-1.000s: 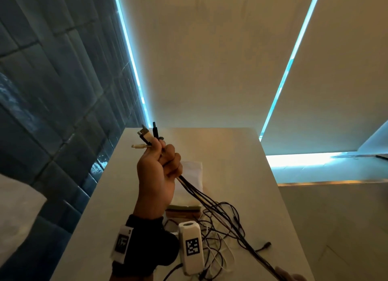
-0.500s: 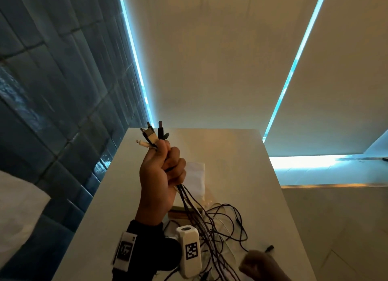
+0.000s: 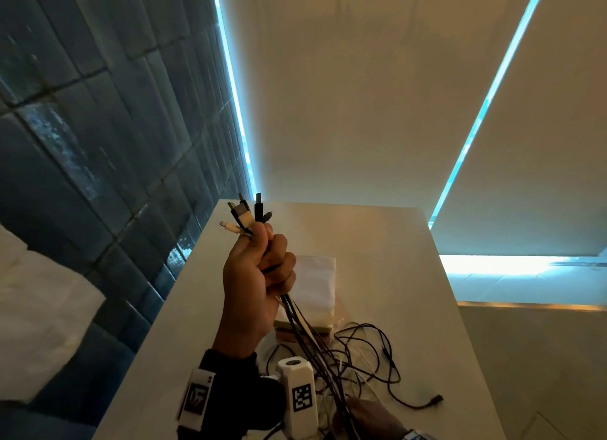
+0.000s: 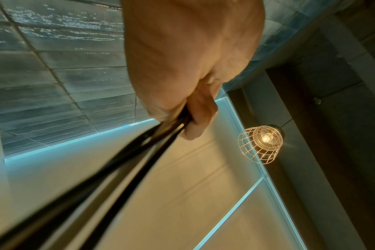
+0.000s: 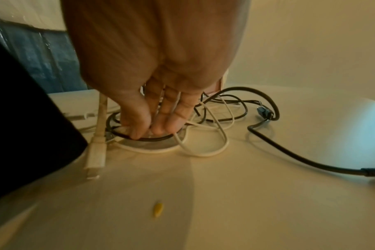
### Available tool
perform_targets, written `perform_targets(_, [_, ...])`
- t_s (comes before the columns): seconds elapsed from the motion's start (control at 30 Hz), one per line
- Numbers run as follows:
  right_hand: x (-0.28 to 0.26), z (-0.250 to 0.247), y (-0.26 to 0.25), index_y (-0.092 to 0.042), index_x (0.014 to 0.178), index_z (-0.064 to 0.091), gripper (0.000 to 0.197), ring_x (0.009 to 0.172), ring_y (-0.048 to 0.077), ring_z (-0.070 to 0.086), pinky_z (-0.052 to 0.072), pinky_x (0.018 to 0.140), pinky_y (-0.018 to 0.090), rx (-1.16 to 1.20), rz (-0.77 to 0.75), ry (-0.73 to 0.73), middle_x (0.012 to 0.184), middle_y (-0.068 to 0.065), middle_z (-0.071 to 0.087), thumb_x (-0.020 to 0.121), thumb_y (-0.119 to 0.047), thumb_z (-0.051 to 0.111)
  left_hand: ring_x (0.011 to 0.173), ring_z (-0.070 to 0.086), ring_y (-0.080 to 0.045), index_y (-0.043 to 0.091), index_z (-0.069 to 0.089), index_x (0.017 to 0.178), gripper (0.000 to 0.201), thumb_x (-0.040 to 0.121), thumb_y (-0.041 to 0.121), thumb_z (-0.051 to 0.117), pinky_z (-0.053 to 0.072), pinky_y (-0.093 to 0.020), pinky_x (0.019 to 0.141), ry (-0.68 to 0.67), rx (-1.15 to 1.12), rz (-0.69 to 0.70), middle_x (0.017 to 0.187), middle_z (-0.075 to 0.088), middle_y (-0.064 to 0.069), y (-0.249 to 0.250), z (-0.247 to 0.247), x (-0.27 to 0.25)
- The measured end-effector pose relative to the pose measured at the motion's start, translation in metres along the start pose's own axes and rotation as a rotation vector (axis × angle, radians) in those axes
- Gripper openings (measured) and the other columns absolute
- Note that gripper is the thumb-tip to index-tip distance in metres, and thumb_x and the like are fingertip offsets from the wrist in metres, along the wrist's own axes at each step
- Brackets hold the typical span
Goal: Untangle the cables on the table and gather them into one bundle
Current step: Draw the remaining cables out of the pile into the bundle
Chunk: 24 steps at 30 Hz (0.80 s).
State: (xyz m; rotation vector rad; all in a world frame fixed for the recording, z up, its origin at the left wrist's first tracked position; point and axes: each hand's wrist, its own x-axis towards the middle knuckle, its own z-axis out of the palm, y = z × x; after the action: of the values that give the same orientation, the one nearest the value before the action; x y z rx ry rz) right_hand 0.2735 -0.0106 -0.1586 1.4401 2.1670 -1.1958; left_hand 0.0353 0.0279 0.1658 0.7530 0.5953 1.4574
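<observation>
My left hand (image 3: 262, 268) is raised above the white table (image 3: 410, 275) and grips a bunch of black and white cables just below their plugs (image 3: 249, 214). The strands (image 3: 305, 334) fall from that fist to a loose tangle of cables (image 3: 364, 351) on the table. In the left wrist view the left hand (image 4: 182, 118) clamps the blurred dark strands (image 4: 118, 169). My right hand (image 3: 364, 416) is low at the near edge. In the right wrist view the right hand (image 5: 146, 130) points down into the tangle, thumb and fingertips pinching a black cable loop (image 5: 152, 139).
A folded white cloth (image 3: 315, 285) lies on the table behind the tangle. A white USB plug (image 5: 95, 152), a white cable loop (image 5: 203, 152) and a thick black lead (image 5: 289, 152) lie near my right hand. A small yellow scrap (image 5: 158, 209) sits nearer. A tiled wall (image 3: 98, 143) runs along the left.
The left hand has risen slightly with the cable ends. My right hand has moved in from the bottom right edge to the tangle under the hanging strands.
</observation>
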Motion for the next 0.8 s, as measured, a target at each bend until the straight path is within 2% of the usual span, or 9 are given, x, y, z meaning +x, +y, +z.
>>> perform_targets(0.03, [-0.007,0.013,0.000,-0.061,0.137,0.029,0.048,0.098,-0.024,0.050,0.018,0.119,0.024,0.017,0.037,-0.105,0.130,-0.045,0.041,0.092,-0.051,0.041,0.039,0.019,-0.004,0.016,0.035,0.072,0.029,0.096,0.032,0.035,0.016,-0.018,0.036,-0.006,0.001,0.003,0.052,0.025,0.006,0.000,0.000,0.000])
perform_targets(0.07, [-0.017,0.009,-0.014,-0.049,0.146,0.021,0.056,0.108,-0.016,0.052,0.020,0.118,0.031,-0.147,-0.046,0.034,0.135,-0.034,0.045,0.094,-0.046,0.040,0.039,0.019,-0.004,0.016,0.035,0.072,0.029,0.096,0.032,0.035,0.016,-0.018,0.036,-0.009,0.003,0.004,0.052,0.025,0.007,0.000,0.000,0.000])
perform_targets(0.13, [-0.016,-0.003,-0.036,-0.019,0.142,0.043,0.044,0.129,0.022,0.047,0.030,0.112,0.046,-0.421,-0.128,0.252,0.142,0.004,0.049,0.101,-0.032,0.036,0.039,0.019,-0.004,0.016,0.035,0.072,0.029,0.097,0.032,0.034,0.016,-0.018,0.037,-0.010,0.006,0.002,0.051,0.026,0.007,-0.001,0.000,0.000])
perform_targets(0.2, [-0.026,-0.023,-0.050,-0.004,0.131,0.052,0.039,0.127,0.034,0.045,0.037,0.103,0.041,-0.528,-0.310,0.140,0.139,0.017,0.048,0.102,-0.025,0.037,0.039,0.019,-0.004,0.016,0.035,0.072,0.030,0.098,0.031,0.033,0.016,-0.017,0.037,-0.013,0.012,0.002,0.052,0.026,0.007,-0.001,-0.001,0.001])
perform_targets(0.33, [-0.030,-0.038,-0.055,-0.005,0.111,0.062,0.046,0.107,0.032,0.057,0.042,0.074,0.035,-0.238,-0.241,0.150,0.121,0.014,0.055,0.093,-0.035,0.032,0.040,0.018,-0.006,0.015,0.034,0.072,0.030,0.096,0.032,0.036,0.014,-0.020,0.039,-0.004,0.060,0.017,0.052,0.025,0.006,-0.001,-0.003,0.001])
perform_targets(0.43, [-0.041,-0.061,-0.058,-0.015,0.094,0.068,0.019,0.096,0.020,0.062,0.041,0.067,0.020,-0.162,-0.238,0.287,0.106,0.004,0.064,0.092,-0.019,0.050,0.041,0.019,-0.007,0.015,0.035,0.072,0.029,0.097,0.031,0.035,0.014,-0.022,0.040,-0.007,0.082,0.027,0.053,0.027,0.005,-0.001,-0.004,0.001])
perform_targets(0.6, [-0.065,-0.106,-0.074,-0.018,0.074,0.074,0.018,0.066,0.002,0.065,0.050,0.066,0.021,0.421,-0.294,0.516,0.070,-0.001,0.072,0.090,-0.022,0.067,0.042,0.018,-0.007,0.015,0.033,0.068,0.035,0.100,0.027,0.034,0.013,-0.024,0.041,0.044,0.164,0.023,0.053,0.025,0.005,-0.001,-0.004,0.003])
perform_targets(0.7, [-0.080,-0.136,-0.102,-0.006,0.081,0.072,0.018,0.058,0.017,0.064,0.052,0.062,0.028,0.759,-0.332,0.659,0.062,0.008,0.068,0.093,-0.011,0.060,0.045,0.015,-0.010,0.018,0.035,0.062,0.041,0.103,0.025,0.034,0.010,-0.027,0.044,0.094,0.292,-0.010,0.054,0.023,0.004,-0.005,-0.002,0.004])
perform_targets(0.8, [-0.093,-0.162,-0.137,0.000,0.086,0.065,0.025,0.053,0.028,0.056,0.051,0.056,0.037,0.992,-0.408,0.737,0.058,0.014,0.056,0.098,-0.014,0.049,0.046,0.016,-0.011,0.015,0.032,0.067,0.036,0.102,0.023,0.036,0.011,-0.028,0.045,0.101,0.414,-0.057,0.054,0.025,0.005,-0.013,0.002,0.005])
